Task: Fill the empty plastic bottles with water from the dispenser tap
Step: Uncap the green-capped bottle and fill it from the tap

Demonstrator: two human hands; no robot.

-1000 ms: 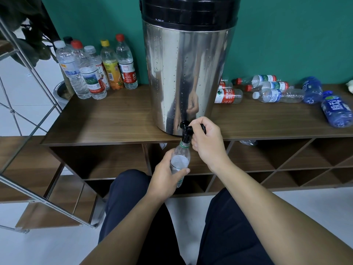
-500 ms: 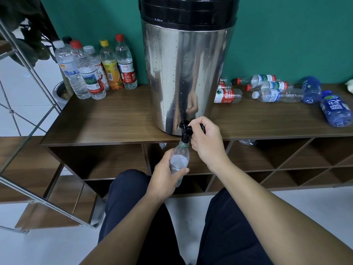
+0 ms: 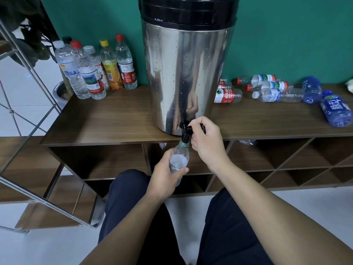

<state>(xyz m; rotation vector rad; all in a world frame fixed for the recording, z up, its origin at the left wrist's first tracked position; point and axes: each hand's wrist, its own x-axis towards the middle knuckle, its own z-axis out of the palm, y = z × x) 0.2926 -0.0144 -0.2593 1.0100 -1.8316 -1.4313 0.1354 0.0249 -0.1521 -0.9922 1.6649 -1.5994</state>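
Now left hand (image 3: 165, 175) gripping bottle (image 3: 179, 159), right hand (image 3: 207, 144) squeezing tap (image 3: 186, 133)

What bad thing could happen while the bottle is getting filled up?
The bottle looks nearly full, with water up near its shoulder, so it might overflow onto the floor and the trousers below if the right hand keeps the tap lever pressed.

The bottle's mouth is narrow and sits just under the spout. If the left hand tilts or drifts, water could run down the outside and make the grip slippery.
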